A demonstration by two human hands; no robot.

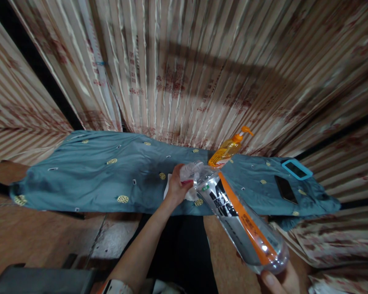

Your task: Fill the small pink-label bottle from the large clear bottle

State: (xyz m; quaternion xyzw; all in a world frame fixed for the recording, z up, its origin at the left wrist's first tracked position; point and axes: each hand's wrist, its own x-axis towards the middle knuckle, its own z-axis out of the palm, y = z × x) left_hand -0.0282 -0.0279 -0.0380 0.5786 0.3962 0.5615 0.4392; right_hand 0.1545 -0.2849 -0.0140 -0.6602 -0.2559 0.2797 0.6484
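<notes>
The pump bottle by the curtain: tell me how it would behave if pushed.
The pump bottle stands tall and narrow on soft, wrinkled blue cloth, so it would probably tip rather than slide. Its amber liquid looks only part full, so likely fairly light. The smooth plastic may be slippery.

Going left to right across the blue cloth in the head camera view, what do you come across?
Left hand pinching a crumpled white wipe → orange pump bottle → dark phone lying flat → blue-framed phone by the right end of the blue cloth.
</notes>
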